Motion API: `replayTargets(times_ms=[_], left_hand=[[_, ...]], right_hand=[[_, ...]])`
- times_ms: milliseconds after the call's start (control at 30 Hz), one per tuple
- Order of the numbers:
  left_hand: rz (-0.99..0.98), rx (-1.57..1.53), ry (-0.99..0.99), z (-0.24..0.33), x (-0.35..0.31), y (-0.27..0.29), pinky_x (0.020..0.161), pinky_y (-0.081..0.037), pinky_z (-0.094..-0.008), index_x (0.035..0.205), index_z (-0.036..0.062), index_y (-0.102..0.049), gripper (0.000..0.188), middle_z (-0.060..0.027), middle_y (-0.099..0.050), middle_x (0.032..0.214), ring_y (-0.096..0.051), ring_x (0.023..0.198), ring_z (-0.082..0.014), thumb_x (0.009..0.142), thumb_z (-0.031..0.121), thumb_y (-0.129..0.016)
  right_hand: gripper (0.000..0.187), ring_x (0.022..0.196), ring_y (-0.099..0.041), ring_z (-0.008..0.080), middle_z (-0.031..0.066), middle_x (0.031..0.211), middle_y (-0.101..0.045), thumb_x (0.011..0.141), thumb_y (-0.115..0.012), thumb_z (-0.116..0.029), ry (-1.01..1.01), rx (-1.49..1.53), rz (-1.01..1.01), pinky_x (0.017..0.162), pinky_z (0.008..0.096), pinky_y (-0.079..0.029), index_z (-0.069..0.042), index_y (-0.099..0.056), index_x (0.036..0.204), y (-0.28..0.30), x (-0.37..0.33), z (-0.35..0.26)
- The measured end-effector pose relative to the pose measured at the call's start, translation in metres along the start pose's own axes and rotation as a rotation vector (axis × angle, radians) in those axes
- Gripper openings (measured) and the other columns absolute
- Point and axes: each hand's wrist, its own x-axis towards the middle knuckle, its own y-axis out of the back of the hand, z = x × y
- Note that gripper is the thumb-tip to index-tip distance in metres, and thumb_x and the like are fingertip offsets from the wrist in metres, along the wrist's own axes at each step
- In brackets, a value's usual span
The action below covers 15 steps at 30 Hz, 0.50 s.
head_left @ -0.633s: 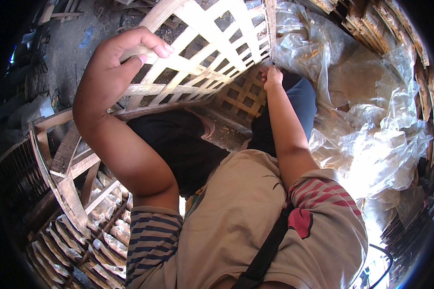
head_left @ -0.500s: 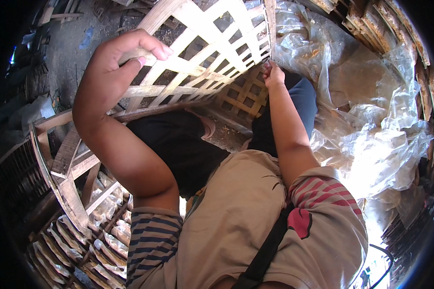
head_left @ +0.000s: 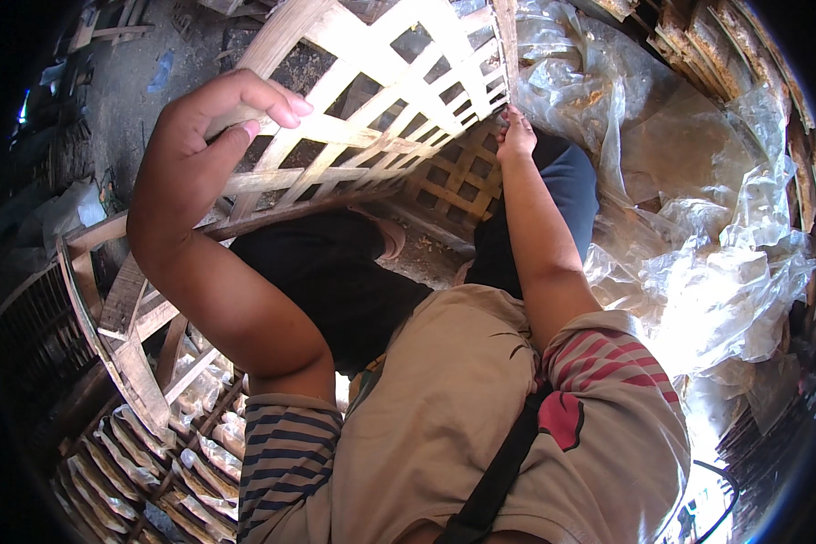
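Note:
A pale woven bamboo lattice panel point(head_left: 358, 45) with square gaps stands tilted in front of my legs. My left hand point(head_left: 231, 113) is closed round its left edge, fingers curled over the top and thumb below. Farther off and to the right, my right hand point(head_left: 517, 136) is closed at the panel's far right side, by a thin upright wooden edge. Its fingertips are partly hidden there. Behind, lower down, a second, darker lattice piece point(head_left: 453, 177) shows between the panel and my right leg.
Crumpled clear plastic sheeting point(head_left: 680, 172) spreads along the right. Stacked rough-edged boards point(head_left: 698, 50) lie at the far right. To the left stands a wooden frame point(head_left: 140, 376). Rows of plastic-wrapped pieces point(head_left: 109, 458) fill the lower left. Grey floor point(head_left: 127, 100) shows at the far left.
My left hand has moved slightly left and down, and the panel's left side has shifted with it. My right hand stays nearly in place, still at the far edge.

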Motion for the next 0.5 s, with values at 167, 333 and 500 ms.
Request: replayTargets(times_ms=[167,333,500], left_hand=[[0.017,-0.039,0.011,-0.001,0.001,-0.004,0.105,-0.044,-0.0340,0.097,-0.0020,-0.064,0.028,-0.0137,-0.070,0.107,-0.066,0.110,-0.0212,0.083,-0.014,-0.043],[0.032,-0.031,0.025,-0.005,-0.001,-0.005,0.106,-0.043,-0.0353,0.096,-0.0016,-0.064,0.028,-0.0138,-0.070,0.106,-0.066,0.112,-0.0219,0.083,-0.015,-0.044],[0.021,-0.029,0.028,-0.005,0.002,-0.004,0.108,-0.043,-0.0364,0.095,-0.0016,-0.064,0.028,-0.0139,-0.070,0.105,-0.065,0.114,-0.0230,0.082,-0.015,-0.043]], right_hand=[[0.020,0.061,-0.046,0.0077,-0.0015,0.098,-0.067,0.098,-0.065,-0.023,0.169,0.050,-0.086,0.054,0.0236,-0.039,-0.014,-0.072,0.115,-0.009,-0.021,-0.001],[0.020,0.056,-0.044,0.0067,0.0006,0.096,-0.067,0.098,-0.064,-0.021,0.170,0.149,-0.159,0.052,0.0225,-0.036,-0.011,-0.073,0.113,-0.014,-0.027,-0.018],[0.016,0.056,-0.044,0.0061,-0.0001,0.090,-0.067,0.094,-0.070,-0.021,0.192,0.013,-0.054,0.052,0.0229,-0.035,-0.009,-0.072,0.105,-0.017,-0.025,-0.027]])
